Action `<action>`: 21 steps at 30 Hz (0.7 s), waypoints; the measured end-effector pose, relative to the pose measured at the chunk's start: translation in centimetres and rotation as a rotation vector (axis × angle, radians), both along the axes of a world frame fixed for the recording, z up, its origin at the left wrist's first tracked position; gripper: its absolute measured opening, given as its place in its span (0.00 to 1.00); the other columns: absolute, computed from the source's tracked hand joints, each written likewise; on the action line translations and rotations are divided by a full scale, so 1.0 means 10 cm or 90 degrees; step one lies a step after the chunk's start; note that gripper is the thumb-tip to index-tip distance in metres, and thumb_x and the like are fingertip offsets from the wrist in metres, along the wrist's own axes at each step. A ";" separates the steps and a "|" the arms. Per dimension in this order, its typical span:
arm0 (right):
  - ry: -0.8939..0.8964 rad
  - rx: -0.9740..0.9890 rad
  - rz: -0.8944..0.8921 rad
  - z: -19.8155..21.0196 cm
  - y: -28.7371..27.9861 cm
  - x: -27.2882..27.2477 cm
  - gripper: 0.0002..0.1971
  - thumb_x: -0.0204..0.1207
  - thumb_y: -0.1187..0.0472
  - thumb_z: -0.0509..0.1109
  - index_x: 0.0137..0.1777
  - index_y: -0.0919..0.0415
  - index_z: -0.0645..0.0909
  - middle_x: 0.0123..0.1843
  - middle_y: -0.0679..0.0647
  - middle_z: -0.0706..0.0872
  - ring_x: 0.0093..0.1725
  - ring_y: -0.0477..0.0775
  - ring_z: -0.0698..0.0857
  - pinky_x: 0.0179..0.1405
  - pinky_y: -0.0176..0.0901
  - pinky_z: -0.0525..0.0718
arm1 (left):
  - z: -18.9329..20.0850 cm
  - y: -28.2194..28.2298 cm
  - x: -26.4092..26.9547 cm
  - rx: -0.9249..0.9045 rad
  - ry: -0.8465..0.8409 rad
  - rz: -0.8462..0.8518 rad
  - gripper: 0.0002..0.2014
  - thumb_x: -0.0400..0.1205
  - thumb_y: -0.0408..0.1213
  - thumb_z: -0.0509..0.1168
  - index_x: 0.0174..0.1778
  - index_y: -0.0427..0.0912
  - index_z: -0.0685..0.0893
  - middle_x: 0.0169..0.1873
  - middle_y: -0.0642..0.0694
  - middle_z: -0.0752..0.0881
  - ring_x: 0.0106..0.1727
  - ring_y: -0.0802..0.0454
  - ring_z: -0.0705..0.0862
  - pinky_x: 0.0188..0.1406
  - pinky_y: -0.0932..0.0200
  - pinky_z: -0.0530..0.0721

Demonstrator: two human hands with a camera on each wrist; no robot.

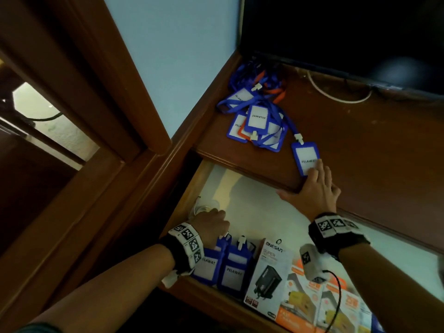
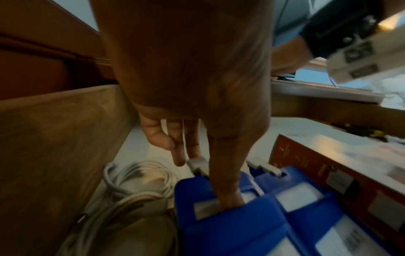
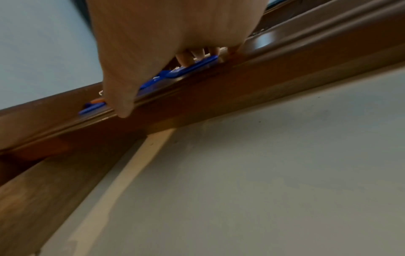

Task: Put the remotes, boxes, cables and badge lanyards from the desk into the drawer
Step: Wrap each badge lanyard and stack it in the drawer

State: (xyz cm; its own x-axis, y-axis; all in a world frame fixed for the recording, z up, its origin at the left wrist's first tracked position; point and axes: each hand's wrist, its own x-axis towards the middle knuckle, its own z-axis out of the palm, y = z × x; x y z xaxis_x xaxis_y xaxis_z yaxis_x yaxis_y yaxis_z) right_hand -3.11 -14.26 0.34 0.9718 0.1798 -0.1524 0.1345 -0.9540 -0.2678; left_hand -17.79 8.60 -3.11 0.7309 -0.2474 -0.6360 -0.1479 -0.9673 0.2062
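Observation:
A pile of blue and orange badge lanyards (image 1: 257,118) lies at the desk's back left corner. One blue badge holder (image 1: 304,156) (image 3: 192,67) lies apart at the desk's front edge. My right hand (image 1: 314,186) (image 3: 153,52) rests its fingertips on it, thumb along the edge. Below, the drawer (image 1: 216,294) (image 2: 54,138) stands open. My left hand (image 1: 211,224) (image 2: 197,86) is inside it and pinches the top of an upright blue badge holder (image 1: 209,265) (image 2: 219,225). A second badge holder (image 1: 234,270) (image 2: 306,199) leans beside it.
In the drawer, a white charger box (image 1: 271,272) and orange boxes (image 1: 312,296) line the front, and a coiled white cable (image 1: 201,209) (image 2: 136,175) sits at the left. A dark monitor (image 1: 336,32) and a white cord (image 1: 336,96) occupy the desk's back. A wooden door frame (image 1: 96,92) stands left.

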 end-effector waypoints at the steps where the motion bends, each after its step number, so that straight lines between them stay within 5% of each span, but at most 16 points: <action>1: -0.002 -0.028 0.017 0.00 -0.08 -0.05 0.49 0.62 0.32 0.76 0.74 0.63 0.63 0.86 0.57 0.51 0.85 0.61 0.50 0.73 0.70 0.62 | 0.00 0.00 0.01 -0.014 -0.001 0.028 0.21 0.71 0.39 0.75 0.58 0.46 0.78 0.61 0.46 0.73 0.63 0.46 0.72 0.56 0.46 0.80; 4: -0.035 -0.072 0.039 0.01 -0.32 -0.16 0.39 0.71 0.47 0.75 0.75 0.66 0.64 0.84 0.60 0.60 0.82 0.64 0.58 0.70 0.70 0.69 | 0.05 -0.08 0.06 -0.099 -0.049 0.163 0.23 0.71 0.43 0.75 0.61 0.54 0.77 0.64 0.52 0.71 0.66 0.53 0.69 0.62 0.52 0.76; 8: -0.074 -0.007 0.018 0.03 -0.63 -0.31 0.30 0.71 0.61 0.76 0.71 0.71 0.72 0.71 0.67 0.78 0.70 0.71 0.75 0.58 0.71 0.80 | 0.19 -0.33 0.19 -0.259 -0.149 0.290 0.18 0.75 0.45 0.72 0.59 0.55 0.77 0.64 0.56 0.70 0.69 0.56 0.70 0.66 0.54 0.74; 12: -0.085 0.079 -0.022 0.05 -0.89 -0.39 0.26 0.69 0.68 0.74 0.69 0.68 0.76 0.65 0.67 0.83 0.63 0.70 0.79 0.54 0.58 0.82 | 0.35 -0.52 0.48 -0.258 -0.381 0.301 0.23 0.75 0.39 0.71 0.66 0.50 0.76 0.74 0.50 0.65 0.74 0.49 0.65 0.70 0.53 0.70; 14: -0.100 0.125 -0.056 0.14 -0.96 -0.41 0.20 0.68 0.71 0.73 0.61 0.68 0.80 0.54 0.68 0.87 0.51 0.70 0.83 0.41 0.49 0.78 | 0.42 -0.55 0.67 -0.230 -0.428 0.274 0.28 0.73 0.38 0.71 0.71 0.50 0.74 0.79 0.48 0.62 0.76 0.44 0.64 0.72 0.49 0.68; 18: -0.117 0.230 -0.169 0.30 -1.15 -0.39 0.04 0.72 0.71 0.71 0.39 0.64 0.80 0.29 0.64 0.82 0.30 0.67 0.80 0.28 0.45 0.68 | 0.48 -0.59 1.01 -0.115 -0.353 0.246 0.36 0.78 0.46 0.68 0.80 0.57 0.60 0.84 0.50 0.45 0.83 0.42 0.48 0.76 0.36 0.64; 21: -0.073 0.336 -0.300 0.33 -1.43 -0.40 0.07 0.70 0.67 0.72 0.33 0.64 0.78 0.29 0.61 0.83 0.30 0.65 0.83 0.28 0.53 0.83 | 0.49 -0.60 1.22 -0.060 -0.251 0.255 0.39 0.80 0.54 0.65 0.82 0.61 0.50 0.83 0.55 0.35 0.84 0.44 0.38 0.77 0.31 0.57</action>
